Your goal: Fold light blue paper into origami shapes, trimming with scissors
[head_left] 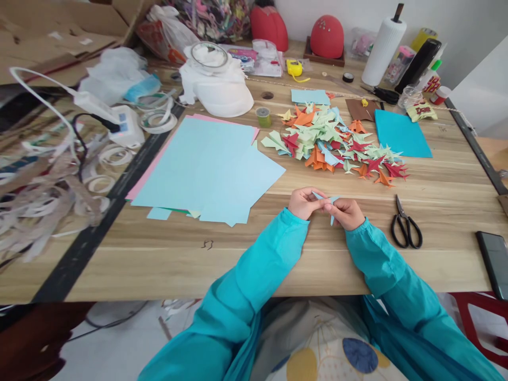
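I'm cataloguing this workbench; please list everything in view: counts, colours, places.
folded paper: 1, light blue, held
figures: many, multicoloured, middle
sheets: several, mostly light blue, left
separate sheet: 1, turquoise, right
scissors: 1, black, right
phone: 1, black, right
tape measure: 1, yellow, back
domes: 2, red, back
cap pile: 1, white, back
strips: many, white and beige, left
cardboard: some, brown, back left
small items: many, mixed, back
tabletop: 1, brown, beneath
left hand: 1, turquoise-sleeved, centre
right hand: 1, turquoise-sleeved, centre
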A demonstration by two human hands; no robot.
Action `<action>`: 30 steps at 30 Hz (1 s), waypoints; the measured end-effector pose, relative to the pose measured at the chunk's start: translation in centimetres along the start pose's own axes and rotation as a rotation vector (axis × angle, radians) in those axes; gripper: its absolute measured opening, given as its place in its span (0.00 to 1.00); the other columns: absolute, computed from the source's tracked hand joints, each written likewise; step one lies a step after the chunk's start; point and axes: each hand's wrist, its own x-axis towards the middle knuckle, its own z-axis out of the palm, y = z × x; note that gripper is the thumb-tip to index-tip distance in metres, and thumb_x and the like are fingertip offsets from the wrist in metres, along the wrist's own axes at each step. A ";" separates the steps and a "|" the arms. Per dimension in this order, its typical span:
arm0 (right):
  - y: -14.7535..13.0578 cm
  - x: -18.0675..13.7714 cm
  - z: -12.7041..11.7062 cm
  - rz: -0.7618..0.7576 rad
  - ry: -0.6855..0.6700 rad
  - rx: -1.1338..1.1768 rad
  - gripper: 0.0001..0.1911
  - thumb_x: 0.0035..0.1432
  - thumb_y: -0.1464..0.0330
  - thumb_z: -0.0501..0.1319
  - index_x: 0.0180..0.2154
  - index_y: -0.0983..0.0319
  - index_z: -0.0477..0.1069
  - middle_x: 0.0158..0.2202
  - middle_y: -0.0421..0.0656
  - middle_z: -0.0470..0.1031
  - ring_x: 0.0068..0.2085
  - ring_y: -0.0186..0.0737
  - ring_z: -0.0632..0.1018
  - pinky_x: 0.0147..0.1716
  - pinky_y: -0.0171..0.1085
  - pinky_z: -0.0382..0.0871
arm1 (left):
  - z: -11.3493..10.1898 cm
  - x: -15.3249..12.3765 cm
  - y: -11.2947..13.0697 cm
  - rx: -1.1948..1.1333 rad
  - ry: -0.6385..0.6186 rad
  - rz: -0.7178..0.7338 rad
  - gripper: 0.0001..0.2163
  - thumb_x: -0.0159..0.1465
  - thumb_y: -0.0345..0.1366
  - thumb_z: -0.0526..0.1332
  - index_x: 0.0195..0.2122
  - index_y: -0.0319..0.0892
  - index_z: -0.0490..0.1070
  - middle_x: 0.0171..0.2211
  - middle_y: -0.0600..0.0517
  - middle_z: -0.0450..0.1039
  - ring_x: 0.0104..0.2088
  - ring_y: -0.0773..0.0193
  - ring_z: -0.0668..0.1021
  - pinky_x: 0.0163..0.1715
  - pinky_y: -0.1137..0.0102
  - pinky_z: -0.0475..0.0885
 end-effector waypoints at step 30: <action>0.3 0.0 0.2 0.090 0.032 0.060 0.27 0.50 0.49 0.54 0.14 0.63 0.64 0.09 0.36 0.61 0.12 0.27 0.61 0.13 0.30 0.53 | -0.6 0.5 -0.4 -0.031 0.100 0.085 0.12 0.38 0.37 0.70 0.22 0.37 0.71 0.15 0.55 0.71 0.15 0.71 0.71 0.16 0.74 0.67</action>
